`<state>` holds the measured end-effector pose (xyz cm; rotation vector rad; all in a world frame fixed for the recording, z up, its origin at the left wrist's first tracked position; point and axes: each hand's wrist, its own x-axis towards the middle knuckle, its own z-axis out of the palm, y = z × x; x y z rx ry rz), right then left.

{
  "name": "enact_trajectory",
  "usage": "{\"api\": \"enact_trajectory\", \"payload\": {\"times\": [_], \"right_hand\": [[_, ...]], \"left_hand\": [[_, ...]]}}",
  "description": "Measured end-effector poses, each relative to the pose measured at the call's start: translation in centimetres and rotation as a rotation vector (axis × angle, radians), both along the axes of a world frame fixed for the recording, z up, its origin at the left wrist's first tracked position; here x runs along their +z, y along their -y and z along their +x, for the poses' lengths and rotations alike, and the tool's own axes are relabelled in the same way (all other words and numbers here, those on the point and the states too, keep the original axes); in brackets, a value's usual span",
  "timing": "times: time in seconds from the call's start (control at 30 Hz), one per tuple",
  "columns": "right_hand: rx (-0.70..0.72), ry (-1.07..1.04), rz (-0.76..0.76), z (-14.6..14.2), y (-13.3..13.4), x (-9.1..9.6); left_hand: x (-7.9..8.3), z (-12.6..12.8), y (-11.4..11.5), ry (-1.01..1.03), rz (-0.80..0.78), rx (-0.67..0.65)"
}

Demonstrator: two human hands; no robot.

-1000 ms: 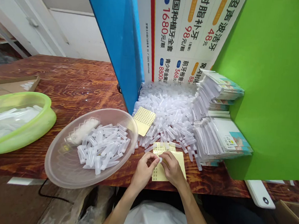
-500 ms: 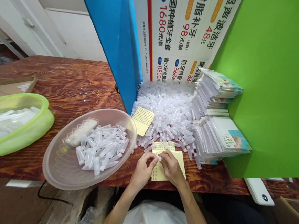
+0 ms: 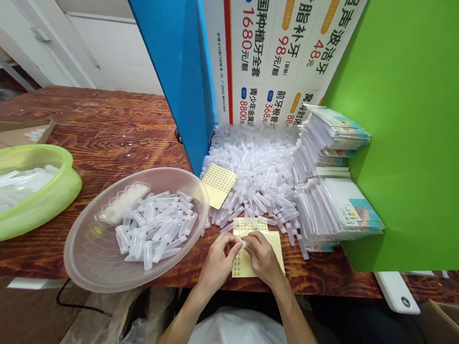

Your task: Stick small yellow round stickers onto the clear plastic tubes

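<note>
My left hand [image 3: 218,258] and my right hand [image 3: 261,256] meet at the table's near edge, fingers pinched together on one small clear plastic tube [image 3: 243,243]. Both hands rest over a yellow sticker sheet [image 3: 241,266] lying flat on the wood. A second yellow sticker sheet [image 3: 219,184] leans on the big heap of clear tubes [image 3: 257,169] behind. To the left of my left hand stands a clear plastic bowl [image 3: 88,251] with several tubes in it.
A green bowl [image 3: 53,195] with plastic bags sits far left on the wooden table [image 3: 117,126]. Stacks of printed cards [image 3: 338,202] lie right of the heap. Blue board [image 3: 175,56], a printed poster and a green panel [image 3: 415,128] wall the back and right.
The hands stay together on the tube with only slight finger movement. The view has drifted a little to the right.
</note>
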<state>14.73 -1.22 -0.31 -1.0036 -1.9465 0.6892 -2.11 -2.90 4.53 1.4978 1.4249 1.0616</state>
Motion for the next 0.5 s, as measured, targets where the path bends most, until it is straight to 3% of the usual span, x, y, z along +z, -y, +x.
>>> {"api": "enact_trajectory", "payload": {"times": [0.5], "right_hand": [[0.0, -0.009, 0.012, -0.02, -0.04, 0.01]], "left_hand": [[-0.77, -0.38, -0.2, 0.035, -0.027, -0.031]]}}
